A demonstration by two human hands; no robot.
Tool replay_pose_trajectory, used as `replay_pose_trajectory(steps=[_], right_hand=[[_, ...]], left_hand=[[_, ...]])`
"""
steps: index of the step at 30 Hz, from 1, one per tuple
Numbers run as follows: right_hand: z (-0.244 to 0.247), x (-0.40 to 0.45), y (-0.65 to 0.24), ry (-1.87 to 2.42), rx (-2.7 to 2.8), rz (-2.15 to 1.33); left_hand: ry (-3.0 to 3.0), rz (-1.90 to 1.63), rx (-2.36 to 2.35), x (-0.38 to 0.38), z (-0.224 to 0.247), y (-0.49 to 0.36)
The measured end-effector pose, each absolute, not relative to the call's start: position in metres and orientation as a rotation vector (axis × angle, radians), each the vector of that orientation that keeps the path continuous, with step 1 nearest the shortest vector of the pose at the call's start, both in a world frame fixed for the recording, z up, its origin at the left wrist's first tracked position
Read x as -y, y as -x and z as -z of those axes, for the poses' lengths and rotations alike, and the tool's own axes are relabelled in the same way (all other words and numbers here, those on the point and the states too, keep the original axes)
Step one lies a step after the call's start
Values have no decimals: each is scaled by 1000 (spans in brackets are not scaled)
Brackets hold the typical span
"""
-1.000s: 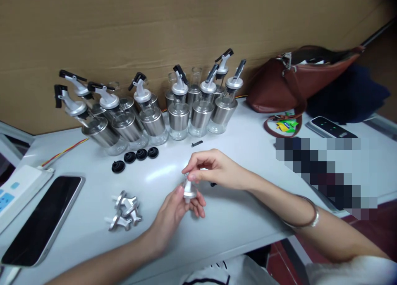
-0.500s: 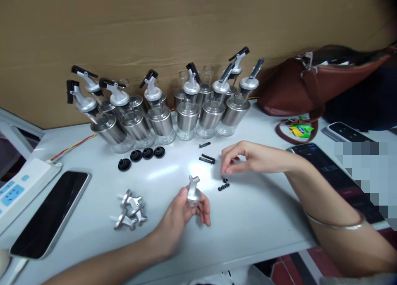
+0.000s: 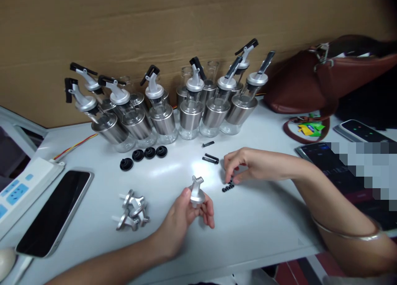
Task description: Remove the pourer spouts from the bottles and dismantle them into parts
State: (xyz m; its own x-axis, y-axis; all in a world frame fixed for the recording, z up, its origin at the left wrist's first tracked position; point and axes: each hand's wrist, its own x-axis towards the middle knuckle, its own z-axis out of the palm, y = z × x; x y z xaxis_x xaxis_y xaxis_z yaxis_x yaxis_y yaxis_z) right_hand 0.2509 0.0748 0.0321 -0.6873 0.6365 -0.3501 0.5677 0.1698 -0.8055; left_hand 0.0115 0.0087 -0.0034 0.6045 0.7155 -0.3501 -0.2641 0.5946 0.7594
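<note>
Upright between the thumb and fingers of my left hand [image 3: 182,214] is a silver spout [image 3: 196,192], with no black lever on it. My right hand [image 3: 242,166] reaches down over small black rings [image 3: 228,188]; thumb and index finger are slightly apart at one ring, and whether they touch it cannot be told. Black levers [image 3: 211,158] lie just left of my right hand. Several silver spouts [image 3: 134,210] are heaped left of my left hand. Several black stoppers [image 3: 149,153] form a row behind them.
Glass bottles with steel sleeves [image 3: 163,118], many with spouts, stand along the cardboard wall [image 3: 173,24]. At left are a phone [image 3: 54,214] and a power strip [image 3: 21,194]. A brown bag [image 3: 294,86], yellow-green packet [image 3: 310,129] and large phone [image 3: 335,165] are at right.
My right hand has lowered to the small black rings, its fingertips now beside them. My left hand still holds the spout. The whole view has shifted slightly.
</note>
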Motion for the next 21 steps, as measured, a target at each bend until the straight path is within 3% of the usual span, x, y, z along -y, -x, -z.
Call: replay_pose_trajectory(steps=[6, 12, 21], right_hand=[[-46, -70, -243, 1285, 2099, -1536], [-42, -60, -214, 1065, 1596, -1556], [-29, -48, -188, 944, 1293, -1797]], left_hand=[[-719, -638, -702, -7, 4, -11], [-719, -661, -693, -7, 5, -12], [-708, -658, -671, -5, 10, -11]])
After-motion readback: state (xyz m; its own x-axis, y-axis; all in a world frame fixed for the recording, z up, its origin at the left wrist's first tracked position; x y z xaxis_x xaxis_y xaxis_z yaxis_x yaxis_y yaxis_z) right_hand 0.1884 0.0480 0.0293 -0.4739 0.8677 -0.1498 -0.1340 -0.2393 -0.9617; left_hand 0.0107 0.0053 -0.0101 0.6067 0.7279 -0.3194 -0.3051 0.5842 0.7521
